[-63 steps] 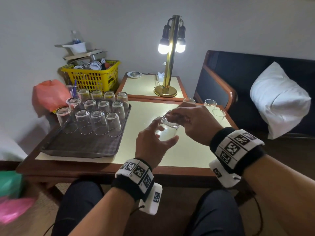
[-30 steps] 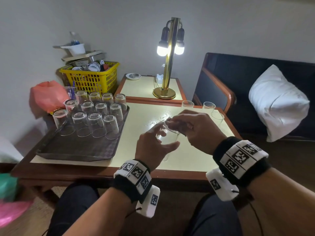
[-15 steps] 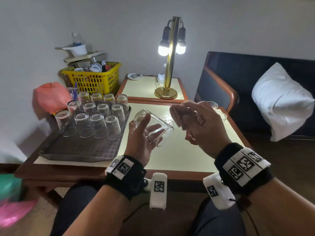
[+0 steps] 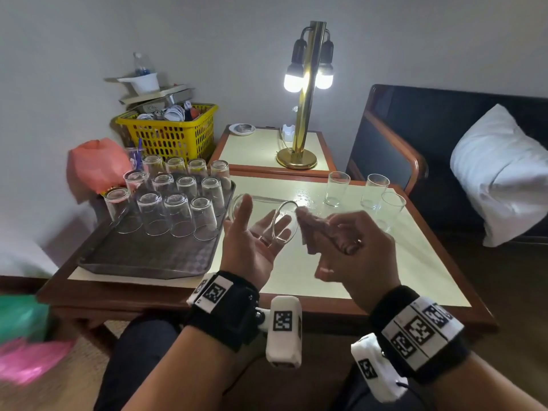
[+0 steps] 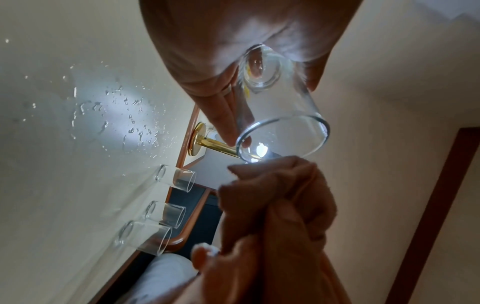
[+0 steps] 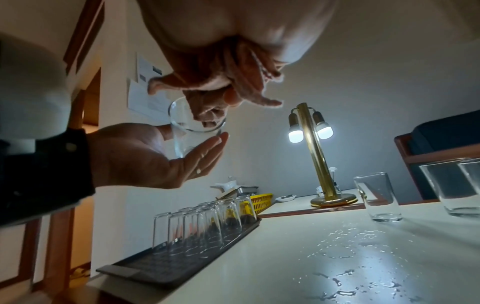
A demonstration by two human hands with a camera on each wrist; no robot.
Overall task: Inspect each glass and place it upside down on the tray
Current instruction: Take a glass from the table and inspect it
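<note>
Glass (image 4: 267,221) lies sideways, empty, across left hand (image 4: 252,241).

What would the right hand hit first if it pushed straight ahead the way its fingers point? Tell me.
Most likely the open rim of the glass lying in the left hand; the right hand, holding a cloth, points at its mouth. Exact depth is unclear.

Hotel room: brass lamp (image 4: 305,93), pillowed armchair (image 4: 394,149).
</note>
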